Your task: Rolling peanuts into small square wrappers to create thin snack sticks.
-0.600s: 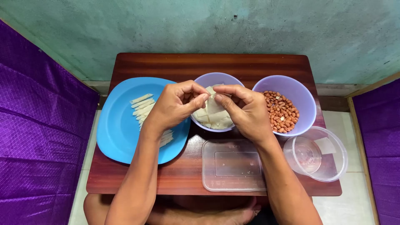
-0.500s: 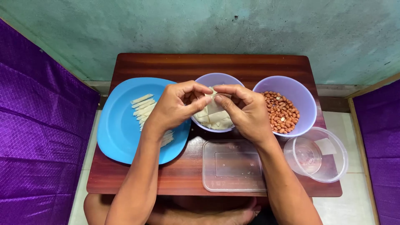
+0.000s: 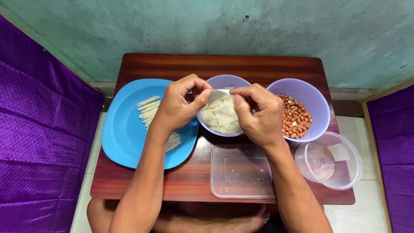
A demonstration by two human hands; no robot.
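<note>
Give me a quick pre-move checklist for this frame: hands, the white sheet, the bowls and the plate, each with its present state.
1. Both hands on the sheet: left hand and right hand pinch one white sheet between them. Ok.
2. Sheet lifted above the middle bowl of white sheets. Ok.
3. Peanut in the sheet: hidden by fingers. Cannot tell.
4. Peanut bowl upright, stocked, beside the right hand. Ok.
5. Blue plate holds rolled pieces, with bare space left. Ok.
6. Clear round tub overhangs the table's right edge. Not ok.

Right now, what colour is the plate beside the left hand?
Bright blue plate, head view.
</note>
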